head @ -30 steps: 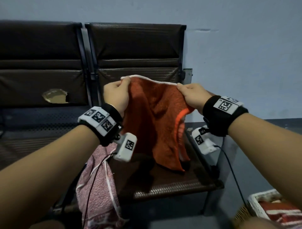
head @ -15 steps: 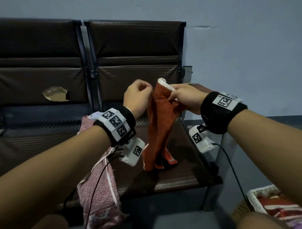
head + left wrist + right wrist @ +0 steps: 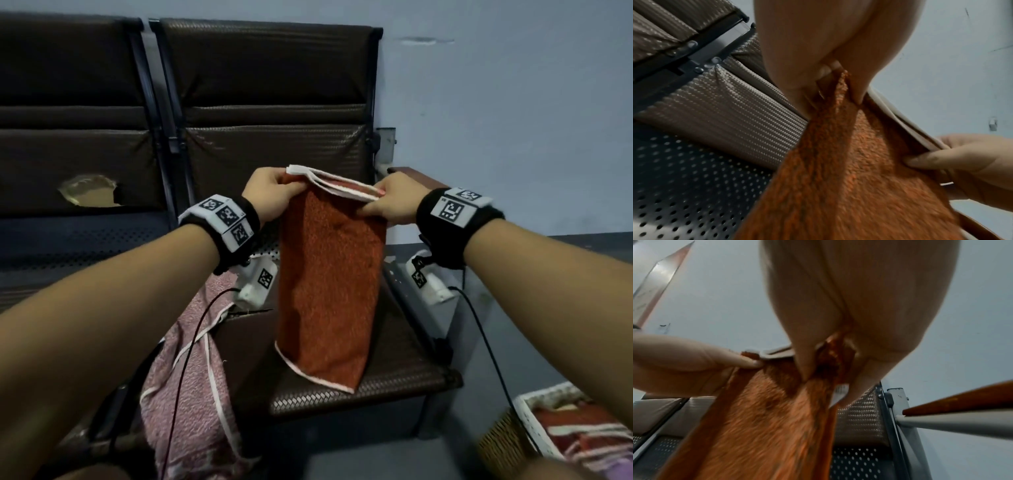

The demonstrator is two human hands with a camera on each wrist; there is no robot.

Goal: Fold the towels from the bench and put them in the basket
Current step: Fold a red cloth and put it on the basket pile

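Towels in view, head camera: 2 outside the basket, plus folded ones inside it, number not readable.

1. Orange towel (image 3: 329, 284), white-edged, folded over on itself, hanging upright in the air above the right seat of the desk (image 3: 394, 370). Its lower corner reaches down to the seat; whether it touches, cannot tell.
2. Pink towel (image 3: 191, 387), white-edged, unfolded, draped over the front edge of the desk left of the orange one and hanging toward the floor.

Hands: 2, both on the orange towel's top edge.
- Left hand (image 3: 270, 195) pinches the top left corner; left wrist view shows thumb and fingers closed on the cloth.
- Right hand (image 3: 390, 202) pinches the top right corner; right wrist view shows fingers clamped over the doubled white hem.

Top edge is held about level between the two hands, with 2 white hem layers visible.

Basket (image 3: 527, 421): 1, woven, white-rimmed, on the floor at lower right, well apart from the held towel. Red and white striped cloth lies inside.

Desk: 2 dark padded seat backs visible; the left one has 1 torn hole (image 3: 90, 190).
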